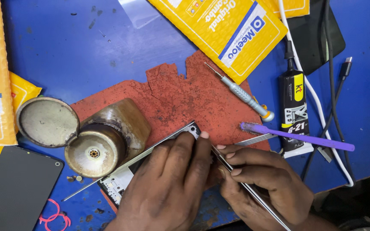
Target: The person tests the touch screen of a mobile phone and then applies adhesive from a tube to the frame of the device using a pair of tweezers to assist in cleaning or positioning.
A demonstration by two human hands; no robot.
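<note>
Fingers of left hand (168,179) press down phone frame (150,162) on red mat (185,98); right hand (262,184) pinches metal tweezers (253,192).

free: bare blue tabletop (86,47) upper left | blocked left: round brass lidded burner (95,141) | blocked right: purple plastic toothbrush (296,137), black glue tube (294,111), grey-handled screwdriver (245,95)

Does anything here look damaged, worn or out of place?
Yes. The red mat under the hands is cracked and jagged at its edges, with its surface worn rough. The blue table is scuffed and stained. The opened phone lies with its inside bare.
</note>
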